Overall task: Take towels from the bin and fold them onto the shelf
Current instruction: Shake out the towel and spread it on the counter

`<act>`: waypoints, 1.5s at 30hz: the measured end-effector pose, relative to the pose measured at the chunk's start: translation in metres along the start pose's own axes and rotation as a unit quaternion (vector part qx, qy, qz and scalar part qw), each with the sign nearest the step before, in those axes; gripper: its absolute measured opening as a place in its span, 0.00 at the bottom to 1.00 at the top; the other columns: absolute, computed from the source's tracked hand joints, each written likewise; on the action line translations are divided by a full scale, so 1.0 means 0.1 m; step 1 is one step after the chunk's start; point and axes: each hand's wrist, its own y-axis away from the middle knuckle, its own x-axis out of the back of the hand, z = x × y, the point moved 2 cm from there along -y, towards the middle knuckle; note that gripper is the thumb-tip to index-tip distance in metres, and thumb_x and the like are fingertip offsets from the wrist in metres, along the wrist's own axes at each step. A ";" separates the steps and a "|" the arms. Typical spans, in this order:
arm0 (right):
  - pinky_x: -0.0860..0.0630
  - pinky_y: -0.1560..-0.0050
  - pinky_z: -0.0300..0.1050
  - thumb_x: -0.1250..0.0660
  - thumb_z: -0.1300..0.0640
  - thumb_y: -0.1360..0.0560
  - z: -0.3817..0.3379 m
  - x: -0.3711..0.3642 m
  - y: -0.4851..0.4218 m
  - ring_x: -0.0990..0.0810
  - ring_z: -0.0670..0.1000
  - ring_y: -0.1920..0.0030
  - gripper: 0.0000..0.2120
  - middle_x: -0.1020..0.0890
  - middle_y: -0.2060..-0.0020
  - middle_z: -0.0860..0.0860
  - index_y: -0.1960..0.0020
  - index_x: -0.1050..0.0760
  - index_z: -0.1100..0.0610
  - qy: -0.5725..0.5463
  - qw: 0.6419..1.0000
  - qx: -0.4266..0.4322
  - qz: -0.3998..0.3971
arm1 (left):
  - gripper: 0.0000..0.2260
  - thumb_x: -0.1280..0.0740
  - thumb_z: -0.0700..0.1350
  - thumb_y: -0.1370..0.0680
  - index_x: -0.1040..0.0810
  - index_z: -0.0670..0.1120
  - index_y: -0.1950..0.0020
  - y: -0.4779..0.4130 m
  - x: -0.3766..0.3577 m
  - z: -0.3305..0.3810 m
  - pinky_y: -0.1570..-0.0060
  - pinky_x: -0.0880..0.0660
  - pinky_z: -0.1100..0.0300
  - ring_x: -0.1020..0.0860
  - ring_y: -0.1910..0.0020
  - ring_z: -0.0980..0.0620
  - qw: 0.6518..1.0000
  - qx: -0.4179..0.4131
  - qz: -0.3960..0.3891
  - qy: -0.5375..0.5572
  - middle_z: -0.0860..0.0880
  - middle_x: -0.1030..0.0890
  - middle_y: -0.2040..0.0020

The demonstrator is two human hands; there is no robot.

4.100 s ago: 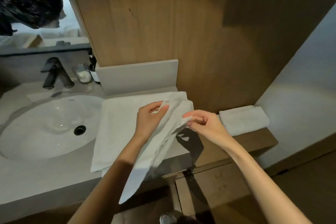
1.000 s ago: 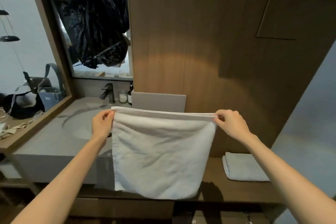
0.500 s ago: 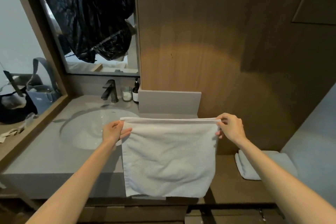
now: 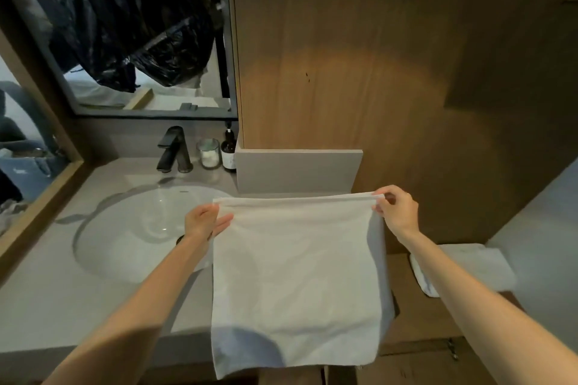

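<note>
Sinking toward the counter point(image 4: 93, 297) from where you held it a second ago, the towel point(image 4: 297, 275) hangs doubled between your two grips, top edge taut and level, hem trailing below them past the counter's front, so I judge you are about to lay it down for the next fold. Below and to the right of your right grip, the shelf point(image 4: 416, 316) already carries one folded towel point(image 4: 469, 262). Your left hand point(image 4: 205, 223) pinches the left corner with fingers spread over the front face, and your right hand point(image 4: 395, 212) pinches the other corner between thumb and fingertips.
</note>
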 end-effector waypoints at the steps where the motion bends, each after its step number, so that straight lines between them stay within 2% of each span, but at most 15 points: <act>1: 0.20 0.51 0.51 0.35 0.64 0.23 0.03 -0.06 -0.04 0.19 0.50 0.60 0.06 0.20 0.64 0.47 0.55 0.21 0.58 0.011 1.000 -0.003 0.005 | 0.05 0.38 0.35 0.19 0.27 0.41 0.55 -0.06 -0.03 -0.02 0.44 0.25 0.47 0.21 0.46 0.34 1.000 0.006 0.003 0.000 0.35 0.26 0.38; 5: 0.22 0.51 0.46 0.36 0.64 0.22 0.23 -0.28 -0.28 0.21 0.51 0.56 0.08 0.20 0.60 0.49 0.56 0.22 0.54 0.053 0.998 -0.019 0.023 | 0.02 0.38 0.36 0.19 0.27 0.39 0.50 -0.38 -0.16 -0.14 0.45 0.25 0.49 0.21 0.47 0.35 1.000 0.020 0.008 0.002 0.39 0.26 0.46; 8: 0.21 0.50 0.49 0.36 0.64 0.22 0.42 -0.43 -0.48 0.20 0.54 0.52 0.10 0.18 0.57 0.50 0.57 0.21 0.51 0.101 0.994 -0.031 0.011 | 0.07 0.39 0.35 0.19 0.28 0.36 0.42 -0.64 -0.27 -0.21 0.47 0.25 0.51 0.19 0.54 0.40 1.000 0.018 0.002 -0.012 0.38 0.26 0.48; 12: 0.22 0.49 0.52 0.37 0.65 0.23 0.64 -0.61 -0.72 0.19 0.57 0.50 0.11 0.16 0.53 0.55 0.55 0.20 0.52 0.139 0.989 -0.053 -0.018 | 0.06 0.38 0.36 0.19 0.24 0.38 0.55 -0.95 -0.41 -0.32 0.66 0.21 0.61 0.17 0.69 0.52 0.999 0.019 0.017 -0.046 0.43 0.20 0.63; 16: 0.25 0.52 0.49 0.37 0.66 0.24 0.79 -0.79 -0.89 0.20 0.59 0.50 0.11 0.16 0.53 0.56 0.53 0.19 0.53 0.149 0.985 -0.076 -0.031 | 0.08 0.37 0.39 0.19 0.24 0.39 0.57 -1.23 -0.51 -0.43 0.68 0.20 0.63 0.18 0.72 0.54 0.997 0.031 0.015 -0.062 0.47 0.18 0.72; 19: 0.26 0.51 0.49 0.39 0.66 0.23 0.83 -0.93 -0.97 0.21 0.62 0.48 0.12 0.17 0.50 0.59 0.49 0.18 0.55 0.149 0.983 -0.103 -0.033 | 0.10 0.36 0.42 0.20 0.21 0.41 0.59 -1.38 -0.59 -0.48 0.58 0.21 0.55 0.17 0.58 0.42 0.982 0.000 0.052 -0.179 0.41 0.18 0.62; 20: 0.26 0.49 0.50 0.40 0.66 0.23 0.84 -0.99 -0.97 0.21 0.62 0.46 0.13 0.19 0.46 0.60 0.47 0.19 0.56 0.156 0.981 -0.105 -0.042 | 0.07 0.36 0.43 0.20 0.21 0.40 0.51 -1.37 -0.64 -0.50 0.52 0.22 0.52 0.19 0.50 0.39 0.970 -0.023 0.064 -0.233 0.38 0.19 0.51; 22: 0.26 0.45 0.52 0.39 0.65 0.23 0.79 -1.15 -0.89 0.23 0.62 0.44 0.14 0.26 0.37 0.59 0.40 0.23 0.56 0.179 0.977 -0.090 -0.070 | 0.19 0.35 0.42 0.21 0.33 0.40 0.31 -1.21 -0.81 -0.52 0.40 0.27 0.51 0.25 0.42 0.40 0.948 -0.072 0.056 -0.306 0.39 0.34 0.30; 23: 0.27 0.43 0.53 0.38 0.65 0.23 0.77 -1.25 -0.80 0.25 0.62 0.41 0.16 0.31 0.34 0.57 0.37 0.26 0.55 0.191 0.976 -0.068 -0.081 | 0.24 0.35 0.42 0.21 0.38 0.40 0.27 -1.10 -0.92 -0.55 0.38 0.30 0.51 0.27 0.40 0.41 0.931 -0.133 0.045 -0.338 0.40 0.39 0.28; 26: 0.36 0.29 0.55 0.40 0.60 0.23 0.62 -1.64 -0.50 0.38 0.58 0.28 0.22 0.38 0.25 0.55 0.29 0.32 0.53 0.213 0.966 0.064 -0.136 | 0.24 0.37 0.43 0.20 0.39 0.42 0.25 -0.85 -1.28 -0.80 0.29 0.38 0.49 0.36 0.28 0.43 0.837 -0.280 -0.040 -0.468 0.42 0.39 0.25; 29: 0.54 0.25 0.62 0.54 0.50 0.18 0.56 -2.00 -0.25 0.48 0.54 0.22 0.23 0.42 0.23 0.52 0.24 0.39 0.52 0.228 0.939 0.120 -0.228 | 0.24 0.53 0.52 0.17 0.48 0.47 0.21 -0.87 -1.52 -1.11 0.25 0.60 0.49 0.52 0.22 0.50 0.735 -0.266 -0.143 -0.608 0.51 0.49 0.21; 32: 0.51 0.27 0.66 0.61 0.45 0.16 0.64 -2.12 -0.20 0.45 0.57 0.23 0.25 0.38 0.24 0.53 0.24 0.39 0.49 0.300 0.908 0.139 -0.257 | 0.29 0.63 0.60 0.21 0.51 0.54 0.21 -0.96 -1.51 -1.18 0.26 0.64 0.44 0.58 0.22 0.52 0.669 -0.282 -0.133 -0.675 0.55 0.55 0.21; 36: 0.63 0.26 0.62 0.53 0.38 0.19 0.87 -1.94 -0.37 0.54 0.54 0.21 0.26 0.48 0.21 0.47 0.22 0.47 0.41 0.343 0.887 0.150 -0.271 | 0.26 0.59 0.64 0.20 0.51 0.62 0.22 -1.06 -1.24 -1.08 0.26 0.62 0.41 0.61 0.22 0.50 0.650 -0.279 -0.113 -0.697 0.56 0.58 0.21; 40: 0.57 0.25 0.65 0.61 0.32 0.22 1.11 -1.56 -0.50 0.54 0.58 0.21 0.29 0.50 0.21 0.46 0.23 0.50 0.37 0.393 0.876 0.124 -0.250 | 0.26 0.56 0.66 0.21 0.52 0.64 0.23 -1.11 -1.00 -1.04 0.25 0.64 0.48 0.67 0.24 0.49 0.671 -0.250 -0.085 -0.693 0.50 0.60 0.21; 45: 0.62 0.25 0.63 0.68 0.30 0.26 1.24 -1.31 -0.57 0.64 0.57 0.22 0.33 0.60 0.22 0.44 0.23 0.59 0.37 0.391 0.882 0.045 -0.260 | 0.26 0.52 0.65 0.21 0.52 0.63 0.23 -1.07 -0.99 -0.97 0.27 0.65 0.49 0.66 0.24 0.41 0.689 -0.198 -0.086 -0.691 0.38 0.63 0.22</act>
